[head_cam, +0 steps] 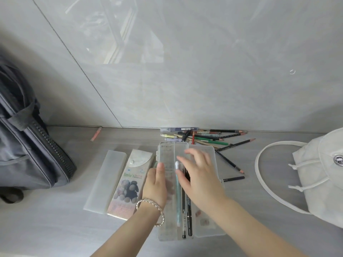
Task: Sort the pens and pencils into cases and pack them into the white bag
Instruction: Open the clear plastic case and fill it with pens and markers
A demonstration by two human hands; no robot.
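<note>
1. The surface [259, 229] is pale grey with a fine wood grain. A dark grey fabric backpack [27, 145] slumps at its left end.
2. The white bag [319, 182], soft canvas with a drawstring and a looped strap, lies at the right, well apart from the cases.
3. The clear case [204, 232], hard see-through plastic, lies open in the middle with its long axis running near to far. Left of it lie a frosted case [105, 180] and a printed case [130, 182], both closed.
4. The right hand [200, 179] hovers over the open case, fingers spread and holding nothing.
5. The left hand [156, 186] rests on the case's left edge, thumb flat on the plastic. Whether its fingers curl round the edge I cannot tell.
6. The loose heap of pens and pencils [204, 138] lies just beyond the case's far end, a little right, so the right hand is the nearer one. Most of them lie crosswise, so I judge each needs turning to match the case.
7. Inside the case, a slim white pen [178, 197] and black pens [188, 216] lie lengthwise.
</note>
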